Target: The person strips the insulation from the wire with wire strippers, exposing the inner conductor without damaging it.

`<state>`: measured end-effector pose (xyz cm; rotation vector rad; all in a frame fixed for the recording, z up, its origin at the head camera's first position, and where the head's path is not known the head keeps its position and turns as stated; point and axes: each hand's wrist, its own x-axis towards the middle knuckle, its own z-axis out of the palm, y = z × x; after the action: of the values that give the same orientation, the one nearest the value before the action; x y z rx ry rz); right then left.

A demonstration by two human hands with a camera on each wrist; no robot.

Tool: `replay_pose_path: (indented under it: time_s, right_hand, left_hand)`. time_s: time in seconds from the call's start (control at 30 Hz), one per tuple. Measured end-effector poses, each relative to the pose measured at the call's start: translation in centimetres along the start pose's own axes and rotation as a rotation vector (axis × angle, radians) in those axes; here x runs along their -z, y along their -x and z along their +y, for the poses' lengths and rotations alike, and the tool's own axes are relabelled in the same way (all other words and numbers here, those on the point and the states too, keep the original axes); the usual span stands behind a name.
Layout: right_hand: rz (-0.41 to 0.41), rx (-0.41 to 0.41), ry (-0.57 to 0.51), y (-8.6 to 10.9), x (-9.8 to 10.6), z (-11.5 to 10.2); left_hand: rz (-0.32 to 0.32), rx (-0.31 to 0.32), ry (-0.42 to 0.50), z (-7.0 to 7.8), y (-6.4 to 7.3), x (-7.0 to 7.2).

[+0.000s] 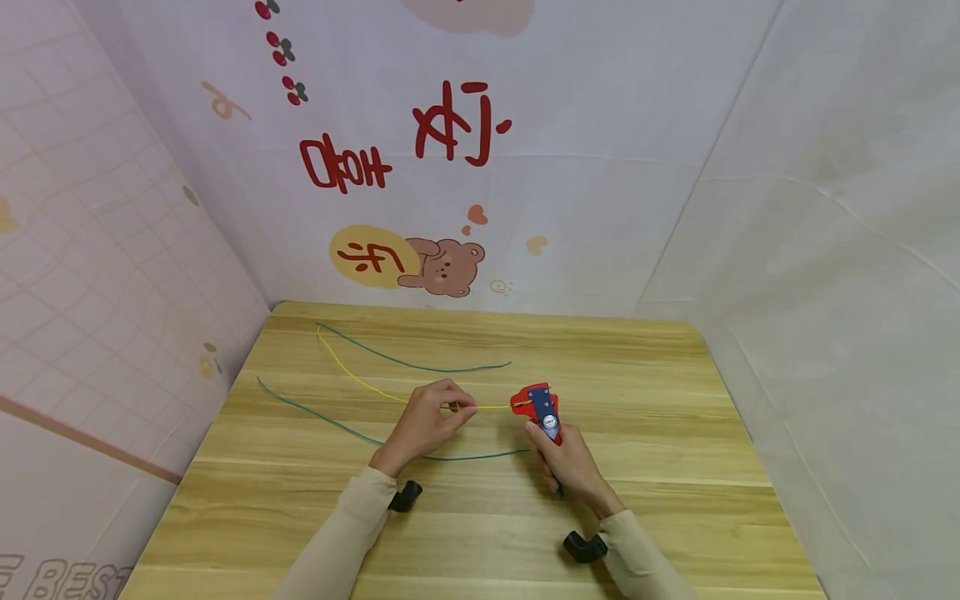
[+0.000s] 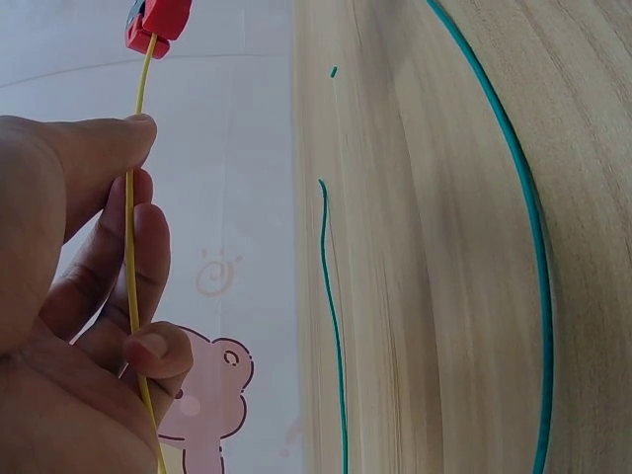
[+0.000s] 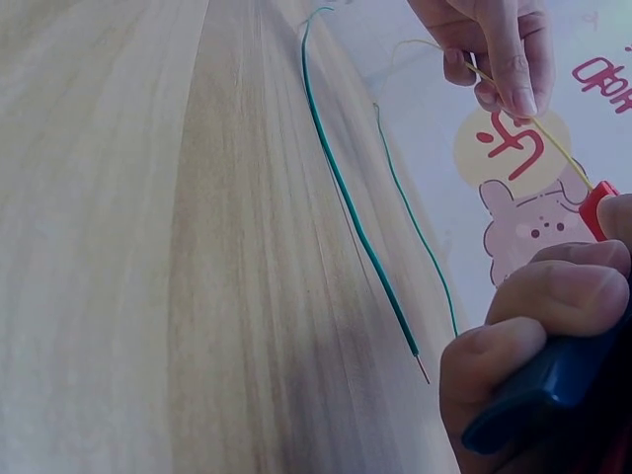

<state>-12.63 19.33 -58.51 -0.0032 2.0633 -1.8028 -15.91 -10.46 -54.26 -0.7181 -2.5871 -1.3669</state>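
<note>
My left hand point(image 1: 429, 418) pinches a yellow wire point(image 2: 130, 247) between thumb and fingers, with the wire running across the palm in the left wrist view. The wire's right end sits in the head of a red and blue wire stripper point(image 1: 545, 407). Around the stripper's handles point(image 3: 538, 390) curl the fingers of my right hand point(image 1: 573, 462). How far the wire reaches inside the head is hidden. A green wire point(image 1: 315, 412) lies on the table, passing under my left wrist. Its near end shows bare metal point(image 3: 423, 368) in the right wrist view.
Farther back on the wooden table point(image 1: 637, 517) lies a second green wire point(image 1: 450, 371), whose left end is close to the yellow wire's far end. A tiny green piece point(image 2: 334, 72) lies on the tabletop. Printed cloth walls point(image 1: 600, 208) rise behind and at both sides.
</note>
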Motion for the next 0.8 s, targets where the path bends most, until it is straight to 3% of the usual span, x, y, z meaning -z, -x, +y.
replay_pose_path:
  time_s: [0.8]
  right_hand:
    - [0.010,0.018,-0.002,0.08,-0.08,0.17]
  left_hand:
    - [0.005,-0.020,-0.029,0.21,-0.10,0.07]
